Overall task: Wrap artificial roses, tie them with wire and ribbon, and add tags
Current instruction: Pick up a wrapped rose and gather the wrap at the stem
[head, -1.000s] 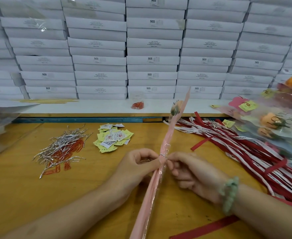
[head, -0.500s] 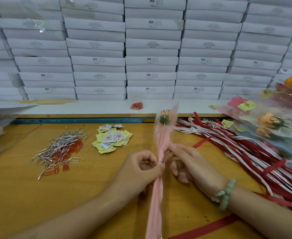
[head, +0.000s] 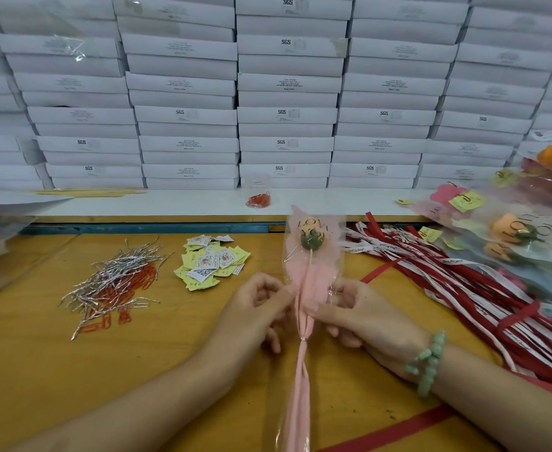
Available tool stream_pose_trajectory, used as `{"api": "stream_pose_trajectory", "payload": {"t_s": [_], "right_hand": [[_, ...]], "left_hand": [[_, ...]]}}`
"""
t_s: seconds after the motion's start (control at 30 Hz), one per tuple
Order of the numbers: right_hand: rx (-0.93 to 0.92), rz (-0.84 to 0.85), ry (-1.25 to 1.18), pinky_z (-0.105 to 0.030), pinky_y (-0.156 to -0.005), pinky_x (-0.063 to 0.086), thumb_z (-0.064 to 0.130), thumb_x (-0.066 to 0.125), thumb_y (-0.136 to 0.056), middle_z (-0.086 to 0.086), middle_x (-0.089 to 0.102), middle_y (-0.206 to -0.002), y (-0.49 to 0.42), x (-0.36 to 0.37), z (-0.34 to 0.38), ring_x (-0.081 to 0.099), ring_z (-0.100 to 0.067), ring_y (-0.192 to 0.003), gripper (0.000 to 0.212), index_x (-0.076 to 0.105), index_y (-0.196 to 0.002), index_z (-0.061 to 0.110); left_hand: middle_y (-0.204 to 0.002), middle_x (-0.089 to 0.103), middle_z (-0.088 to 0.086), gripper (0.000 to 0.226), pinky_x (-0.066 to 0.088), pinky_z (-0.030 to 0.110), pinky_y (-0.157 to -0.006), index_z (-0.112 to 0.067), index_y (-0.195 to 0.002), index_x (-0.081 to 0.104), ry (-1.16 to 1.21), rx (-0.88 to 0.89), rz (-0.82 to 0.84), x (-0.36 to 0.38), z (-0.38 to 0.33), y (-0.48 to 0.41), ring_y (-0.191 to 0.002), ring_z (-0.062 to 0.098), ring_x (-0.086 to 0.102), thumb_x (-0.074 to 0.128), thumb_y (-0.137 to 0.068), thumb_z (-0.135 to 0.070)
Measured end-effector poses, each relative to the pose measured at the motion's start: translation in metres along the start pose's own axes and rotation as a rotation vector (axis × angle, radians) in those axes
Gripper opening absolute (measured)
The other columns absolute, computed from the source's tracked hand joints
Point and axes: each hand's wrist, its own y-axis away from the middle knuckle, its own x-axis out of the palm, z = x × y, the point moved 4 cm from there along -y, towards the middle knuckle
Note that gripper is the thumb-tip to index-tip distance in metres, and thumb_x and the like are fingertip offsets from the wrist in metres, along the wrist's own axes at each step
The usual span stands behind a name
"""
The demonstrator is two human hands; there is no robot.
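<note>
A wrapped rose (head: 312,256) in a pink and clear sleeve stands upright over the middle of the yellow table (head: 39,370). A thin wire tie (head: 304,338) cinches the sleeve low on the stem. My left hand (head: 258,308) pinches the sleeve's left edge. At the right edge, my right hand (head: 359,313) pinches the clear film. Silver wire ties (head: 114,282) lie in a heap with orange clips at the left. Yellow and white tags (head: 212,261) sit behind my left hand. Red and white ribbons (head: 463,282) spread across the right.
Stacked white boxes (head: 284,93) form a wall behind a white ledge (head: 170,203), which carries a small pile of red clips (head: 259,200). Finished wrapped roses (head: 512,233) with tags are heaped at the far right. One loose red ribbon (head: 398,430) crosses the table's near edge.
The rose turned from edge-on and leaning right to upright with its sleeve facing me. My hands moved from the wire tie up to the sleeve's two side edges, spreading it wider.
</note>
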Motion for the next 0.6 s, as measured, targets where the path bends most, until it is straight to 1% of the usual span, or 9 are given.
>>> {"api": "stream_pose_trajectory", "payload": {"t_s": [0.1,0.17,0.23,0.3,0.4,0.47,0.5,0.53,0.6], "right_hand": [[-0.035,0.127,0.101,-0.009,-0.036,0.033,0.004,0.07,-0.082,0.004,0.067,-0.062,0.003,0.008,0.005,0.053,-0.002,-0.045,0.014,0.061,-0.092,0.007],[-0.043,0.161,0.118,-0.009,-0.044,0.041,0.001,0.072,-0.08,0.004,0.069,-0.066,0.004,0.012,0.004,0.059,-0.003,-0.051,0.014,0.061,-0.085,0.009],[-0.049,0.197,0.166,-0.014,-0.05,0.046,0.012,0.075,-0.077,0.003,0.071,-0.072,0.005,0.014,0.003,0.061,-0.008,-0.059,0.013,0.064,-0.084,0.014],[-0.032,0.224,0.265,-0.014,-0.041,0.039,0.025,0.068,-0.084,0.006,0.07,-0.07,0.005,0.013,0.004,0.057,-0.004,-0.053,0.011,0.063,-0.085,0.015],[0.002,0.093,0.334,-0.016,-0.037,0.035,0.042,0.046,-0.095,0.001,0.069,-0.068,-0.002,-0.006,0.007,0.053,-0.01,-0.048,0.04,0.062,-0.089,0.006],[-0.101,-0.143,0.677,-0.02,-0.052,0.047,0.035,0.045,-0.099,0.003,0.068,-0.08,-0.006,-0.03,0.012,0.058,-0.014,-0.061,0.029,0.063,-0.093,0.014],[-0.142,-0.266,0.971,-0.024,-0.063,0.051,0.028,0.045,-0.1,0.006,0.065,-0.096,-0.006,-0.042,0.015,0.061,-0.013,-0.072,0.019,0.062,-0.103,0.02],[-0.146,-0.338,1.25,-0.025,-0.067,0.051,0.022,0.043,-0.1,0.007,0.057,-0.115,-0.005,-0.05,0.017,0.06,-0.012,-0.083,0.022,0.056,-0.117,0.026],[-0.089,-0.385,1.577,-0.019,-0.056,0.041,0.012,0.041,-0.097,0.008,0.037,-0.138,-0.007,-0.065,0.013,0.057,-0.013,-0.1,0.046,0.038,-0.138,0.031]], "left_hand": [[-0.092,0.07,0.015,0.028,0.057,0.033,-0.057,-0.007,-0.109,0.061,0.128,-0.052,-0.002,-0.002,0.006,-0.005,-0.073,0.022,0.068,0.066,-0.087,-0.023],[-0.102,0.073,0.013,0.041,0.06,0.034,-0.07,-0.008,-0.113,0.061,0.177,-0.047,0.022,-0.003,0.008,-0.007,-0.085,0.025,0.072,0.071,-0.077,-0.026],[-0.103,0.074,0.011,0.048,0.06,0.03,-0.072,-0.008,-0.114,0.061,0.235,-0.027,0.042,-0.004,0.007,-0.008,-0.088,0.025,0.073,0.072,-0.07,-0.022],[-0.103,0.075,0.011,0.046,0.059,0.027,-0.069,-0.007,-0.115,0.06,0.288,-0.012,0.045,-0.006,0.006,-0.009,-0.086,0.023,0.073,0.071,-0.071,-0.016],[-0.1,0.075,0.011,0.036,0.058,0.025,-0.065,-0.007,-0.114,0.06,0.321,-0.007,0.024,-0.008,0.005,-0.01,-0.082,0.021,0.073,0.066,-0.079,-0.006],[-0.099,0.076,0.011,0.027,0.057,0.023,-0.064,-0.009,-0.112,0.062,0.305,-0.013,0.029,-0.008,0.004,-0.01,-0.082,0.02,0.074,0.062,-0.086,0.001],[-0.099,0.076,0.011,0.025,0.057,0.023,-0.064,-0.01,-0.111,0.063,0.291,-0.013,0.038,-0.007,0.004,-0.009,-0.083,0.02,0.074,0.06,-0.089,0.002],[-0.099,0.075,0.01,0.025,0.057,0.022,-0.065,-0.012,-0.11,0.063,0.277,-0.013,0.047,-0.007,0.004,-0.009,-0.084,0.02,0.074,0.059,-0.09,0.002],[-0.1,0.076,0.009,0.027,0.057,0.022,-0.065,-0.015,-0.112,0.061,0.26,-0.022,0.052,-0.007,0.005,-0.008,-0.085,0.02,0.074,0.059,-0.091,0.002]]}}
